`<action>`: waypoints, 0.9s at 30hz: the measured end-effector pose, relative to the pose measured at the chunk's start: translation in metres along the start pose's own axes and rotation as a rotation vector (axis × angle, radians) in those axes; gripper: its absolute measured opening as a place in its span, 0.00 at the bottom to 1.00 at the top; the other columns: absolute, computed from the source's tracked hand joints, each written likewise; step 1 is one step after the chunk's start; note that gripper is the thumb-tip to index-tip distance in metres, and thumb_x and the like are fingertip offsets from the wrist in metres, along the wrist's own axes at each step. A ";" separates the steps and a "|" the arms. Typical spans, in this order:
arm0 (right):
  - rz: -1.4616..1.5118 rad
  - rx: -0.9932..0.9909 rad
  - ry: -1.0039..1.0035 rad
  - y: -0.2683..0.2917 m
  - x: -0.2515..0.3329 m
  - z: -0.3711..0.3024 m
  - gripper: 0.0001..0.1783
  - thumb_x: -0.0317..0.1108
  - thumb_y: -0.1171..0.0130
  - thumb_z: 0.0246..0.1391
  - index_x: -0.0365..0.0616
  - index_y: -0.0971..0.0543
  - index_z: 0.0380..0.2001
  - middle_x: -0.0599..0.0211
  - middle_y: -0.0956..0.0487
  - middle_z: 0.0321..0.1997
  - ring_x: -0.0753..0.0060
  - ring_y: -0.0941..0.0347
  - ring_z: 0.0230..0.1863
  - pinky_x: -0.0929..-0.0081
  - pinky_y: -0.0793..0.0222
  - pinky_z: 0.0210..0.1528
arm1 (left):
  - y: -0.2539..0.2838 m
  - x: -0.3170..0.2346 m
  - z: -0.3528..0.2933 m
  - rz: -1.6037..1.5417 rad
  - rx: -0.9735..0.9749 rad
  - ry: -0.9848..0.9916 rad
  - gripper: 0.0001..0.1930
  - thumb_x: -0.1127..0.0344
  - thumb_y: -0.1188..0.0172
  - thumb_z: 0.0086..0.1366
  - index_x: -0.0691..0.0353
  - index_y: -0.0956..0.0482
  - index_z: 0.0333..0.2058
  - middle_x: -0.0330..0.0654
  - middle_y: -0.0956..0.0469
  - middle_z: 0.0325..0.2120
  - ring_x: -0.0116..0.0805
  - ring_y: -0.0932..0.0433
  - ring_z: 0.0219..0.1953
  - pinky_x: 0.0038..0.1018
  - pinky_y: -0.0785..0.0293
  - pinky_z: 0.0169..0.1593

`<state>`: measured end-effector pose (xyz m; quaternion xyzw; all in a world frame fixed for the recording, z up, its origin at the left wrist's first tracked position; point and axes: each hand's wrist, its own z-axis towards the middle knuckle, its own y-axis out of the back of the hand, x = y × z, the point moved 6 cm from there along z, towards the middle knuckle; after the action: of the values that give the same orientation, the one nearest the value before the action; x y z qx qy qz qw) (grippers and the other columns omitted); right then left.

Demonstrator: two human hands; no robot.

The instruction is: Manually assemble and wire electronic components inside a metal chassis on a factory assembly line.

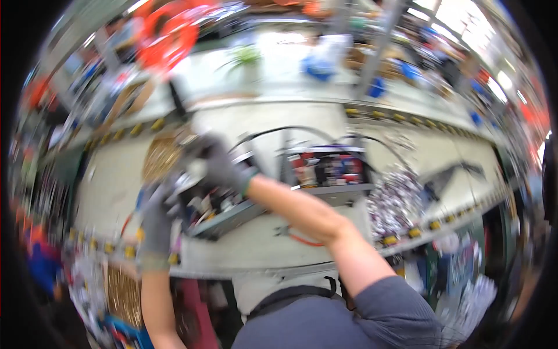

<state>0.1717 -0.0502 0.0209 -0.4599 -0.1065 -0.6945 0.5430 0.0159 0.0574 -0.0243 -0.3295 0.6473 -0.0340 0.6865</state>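
Note:
Grey work gloves cover both hands, and motion blur smears the picture. My left hand (pixel 158 218) is over the left side of the bench, beside a grey bin (pixel 224 220) with mixed small parts. My right hand (pixel 221 166) reaches across to the far side of that bin, its fingers pointing left. Between the hands is a pale, blurred patch; whether either hand holds something there I cannot make out. Just beyond them lies a heap of thin golden-brown pieces (pixel 160 157).
A second bin (pixel 331 168) of red, white and dark small parts stands mid-bench. To its right lies a pile of shiny silvery pieces (pixel 397 200), with a dark grey tool-like object (pixel 444 179) beside it. Black cables (pixel 290 129) arch behind the bins. A plant (pixel 247 58) stands farther back.

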 end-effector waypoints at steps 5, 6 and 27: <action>0.019 0.007 0.085 -0.041 0.105 -0.017 0.19 0.25 0.35 0.48 0.43 0.27 0.45 0.78 0.30 0.29 0.86 0.36 0.28 0.82 0.35 0.32 | 0.020 0.019 -0.114 -0.401 -0.095 -0.035 0.17 0.68 0.53 0.72 0.64 0.32 0.57 0.39 0.23 0.41 0.17 0.34 0.24 0.14 0.38 0.19; 0.178 0.002 0.077 -0.046 0.122 -0.026 0.20 0.26 0.34 0.50 0.44 0.27 0.46 0.78 0.30 0.30 0.86 0.35 0.29 0.82 0.35 0.33 | 0.013 0.038 -0.122 -0.252 -0.217 -0.024 0.15 0.67 0.54 0.73 0.62 0.33 0.56 0.40 0.24 0.43 0.15 0.36 0.22 0.11 0.41 0.16; 0.324 -0.433 -0.005 -0.003 0.140 -0.143 0.27 0.32 0.31 0.52 0.44 0.31 0.53 0.73 0.27 0.41 0.82 0.31 0.43 0.80 0.32 0.46 | -0.102 0.113 -0.108 -0.328 0.007 0.113 0.18 0.59 0.51 0.74 0.63 0.32 0.55 0.36 0.24 0.37 0.17 0.32 0.24 0.12 0.36 0.18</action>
<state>0.0961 -0.2333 0.0479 -0.5780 0.1184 -0.6039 0.5359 -0.0263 -0.1196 -0.0654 -0.4258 0.6222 -0.1664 0.6355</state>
